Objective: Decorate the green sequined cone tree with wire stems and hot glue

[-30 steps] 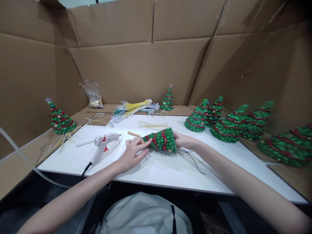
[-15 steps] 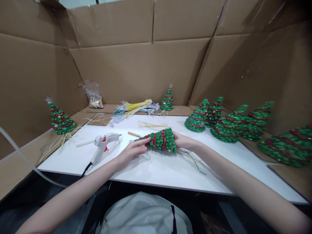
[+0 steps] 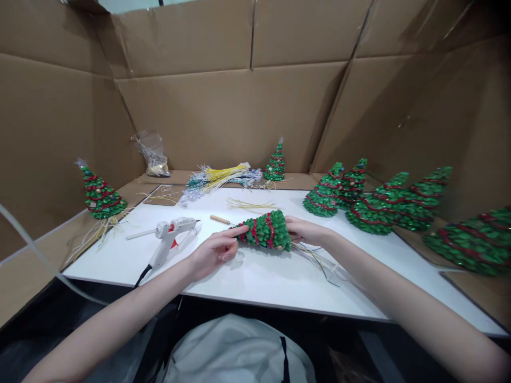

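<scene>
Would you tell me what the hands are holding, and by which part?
A small green tree lying sideways: the right hand grips its base, the left hand touches its tip.

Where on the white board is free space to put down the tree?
Free: the near strip of the board, between the glue gun and the wires trailing from the tree. Crowded: the far edge with wire bundles, and the right side with finished trees.

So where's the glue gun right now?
The glue gun lies on the white table, left of centre in the head view, just left of the left hand and the small wooden stick.
</scene>
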